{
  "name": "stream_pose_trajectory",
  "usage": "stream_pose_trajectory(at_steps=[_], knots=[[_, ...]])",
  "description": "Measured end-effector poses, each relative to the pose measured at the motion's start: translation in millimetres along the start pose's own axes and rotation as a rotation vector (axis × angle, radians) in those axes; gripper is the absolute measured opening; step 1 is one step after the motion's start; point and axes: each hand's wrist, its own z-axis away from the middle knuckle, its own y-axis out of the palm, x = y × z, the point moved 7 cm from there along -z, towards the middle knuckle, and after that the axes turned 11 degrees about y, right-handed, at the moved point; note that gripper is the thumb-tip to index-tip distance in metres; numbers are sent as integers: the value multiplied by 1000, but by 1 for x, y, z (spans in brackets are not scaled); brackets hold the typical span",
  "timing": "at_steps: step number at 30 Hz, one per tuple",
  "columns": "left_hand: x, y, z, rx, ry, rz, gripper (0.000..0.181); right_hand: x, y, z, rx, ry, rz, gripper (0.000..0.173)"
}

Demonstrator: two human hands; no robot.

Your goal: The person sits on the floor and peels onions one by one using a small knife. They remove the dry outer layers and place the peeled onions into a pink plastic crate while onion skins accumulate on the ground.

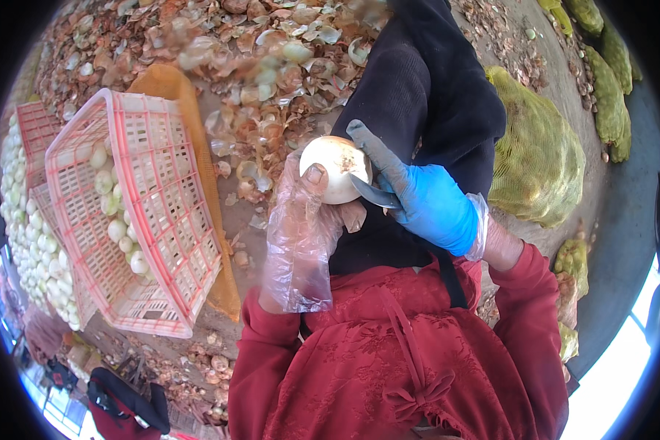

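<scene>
A pale, peeled-looking onion [330, 165] with a brownish root patch sits in my left hand [308, 214], which wears a clear plastic glove; the thumb presses on its face. My right hand [426, 195], in a blue glove with a grey, dirty covering on the index finger, is closed around a small curved knife. The knife's blade [371, 192] lies against the lower right side of the onion, and the fingers cover its handle. The index finger points up beside the onion's top right. Both hands are above my dark trousers.
At the left, a pink-and-white plastic crate [165, 203] holds peeled onions [116, 231], with a large onion pile [38, 236] beyond. Onion skins [253, 104] cover the floor ahead. A green mesh sack [533, 154] stands at the right, with more sacks [610, 104] behind. An orange mesh bag [228, 275] lies beside the crate.
</scene>
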Motion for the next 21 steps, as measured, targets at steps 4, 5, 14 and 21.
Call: stream_pose_trajectory(at_steps=[4,5,14,21], knots=[[5,1,3,11,-28,-28,49,-8,2,-10,-89,32,245,79],[5,1,4,15,-26,-52,49,-12,2,-13,-111,68,341,75],[7,3,5,99,-64,45,59,-16,-11,-14,336,413,-802,50],[7,-3,4,169,-135,152,77,0,-27,-11,133,230,-631,55]])
